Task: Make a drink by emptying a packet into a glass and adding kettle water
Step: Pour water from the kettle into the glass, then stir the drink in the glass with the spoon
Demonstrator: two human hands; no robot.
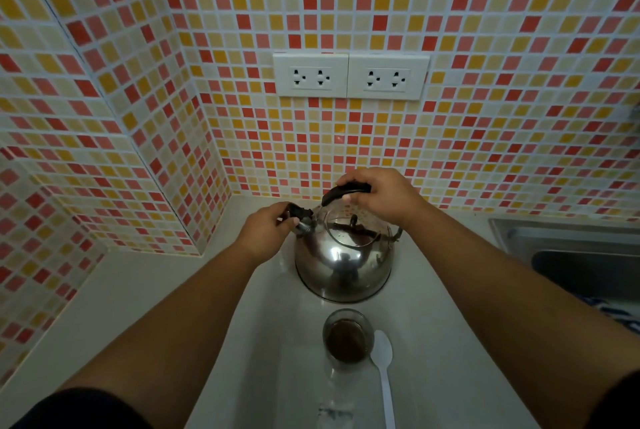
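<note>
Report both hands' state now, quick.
Left hand: closed on the spout cap of the kettle.
Right hand: closed around the kettle handle.

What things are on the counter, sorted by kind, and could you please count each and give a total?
Kettle: 1
Glass: 1
Spoon: 1
Clear packet: 1
Total: 4
</note>
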